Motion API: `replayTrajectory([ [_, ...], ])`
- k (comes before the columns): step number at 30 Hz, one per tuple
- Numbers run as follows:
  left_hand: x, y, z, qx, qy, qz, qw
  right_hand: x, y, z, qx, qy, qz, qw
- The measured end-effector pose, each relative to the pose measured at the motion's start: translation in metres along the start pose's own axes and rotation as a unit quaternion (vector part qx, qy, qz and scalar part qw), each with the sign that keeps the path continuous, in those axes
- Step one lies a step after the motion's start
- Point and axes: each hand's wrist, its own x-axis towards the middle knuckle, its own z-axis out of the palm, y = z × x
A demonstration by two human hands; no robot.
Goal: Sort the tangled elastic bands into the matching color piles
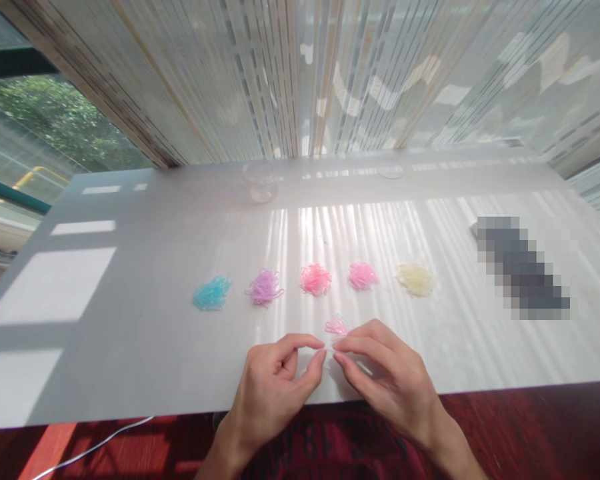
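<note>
Low over the front of the white table, my left hand (283, 377) pinches thumb and forefinger together. My right hand (387, 363) makes a matching pinch, its fingertips almost meeting the left ones. Between the fingertips shows a thin, pale, see-through piece, too small to make out clearly. Just beyond lies a small heap of pink thin loops (337, 325), partly hidden by my right hand. Farther back, a row of piles of similar small loops runs across: a blue pile (213, 293), a purple pile (265, 287), a coral pink pile (316, 279), a light pink pile (363, 275) and a yellow pile (416, 279).
A clear round container (260, 181) stands near the table's back edge, with a clear round lid (391, 171) to its right. A blurred-out dark object (523, 267) lies on the right. Striped curtains (290, 80) hang behind the table (145, 360). A white cable (100, 443) runs below.
</note>
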Motion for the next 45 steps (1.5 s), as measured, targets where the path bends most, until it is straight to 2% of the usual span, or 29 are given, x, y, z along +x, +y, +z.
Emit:
replayTrajectory([
  [4, 0.001, 0.004, 0.002, -0.063, -0.009, -0.069, 0.996, -0.001, -0.001, 0.002, 0.003, 0.001, -0.002, 1.000],
  [9, -0.002, 0.004, 0.005, -0.091, -0.025, -0.106, 0.990, -0.001, -0.002, 0.004, 0.007, 0.006, -0.001, 1.000],
  [31, -0.001, 0.011, 0.007, -0.121, -0.019, -0.116, 0.986, -0.005, -0.012, -0.003, -0.009, 0.007, 0.015, 1.000],
  [45, -0.010, 0.010, -0.006, -0.131, 0.004, -0.125, 0.983, -0.001, -0.024, 0.005, -0.004, -0.013, 0.007, 1.000],
])
